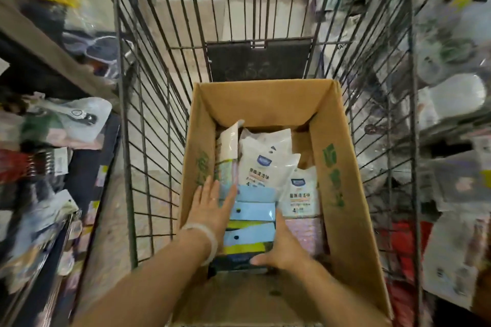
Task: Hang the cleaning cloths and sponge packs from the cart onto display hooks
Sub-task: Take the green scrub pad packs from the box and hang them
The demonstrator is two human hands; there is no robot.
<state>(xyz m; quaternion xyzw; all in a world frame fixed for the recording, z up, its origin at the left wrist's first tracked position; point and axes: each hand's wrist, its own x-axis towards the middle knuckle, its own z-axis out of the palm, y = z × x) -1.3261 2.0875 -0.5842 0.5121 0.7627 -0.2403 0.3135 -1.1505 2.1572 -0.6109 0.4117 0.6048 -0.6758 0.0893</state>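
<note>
Cloth packs (251, 223), with light-blue header cards and yellow-green bands, lie stacked in the near left part of a cardboard box (342, 194); the box sits in a wire cart (148, 103).

Head view. The box occupies the cart's near end, toward 6 o'clock, its flaps upright and printed with green characters. Beyond the cloth packs, toward 12 o'clock, lie white sponge packs (265, 159) with blue logos and dark print; another one lies at 2 o'clock from the stack, beside a pinkish textured pack (305, 233). A narrow white-topped pack (227, 143) stands against the box's left wall.

The left hand (210, 204) lies flat at the stack's 9 o'clock side, fingers straight and together, pointing toward 12 o'clock and touching the left edge of the blue cards; a pale bangle (204, 239) circles its wrist. The right hand (281, 244) is at the stack's 4 o'clock side, fingers pressed along the right edge and thumb hooked across the near end, so that it holds the stack.

Outside the cart, blurred shelves (53, 141) of packaged goods run along 9 o'clock, and more blurred goods (451, 103) hang at 3 o'clock.
</note>
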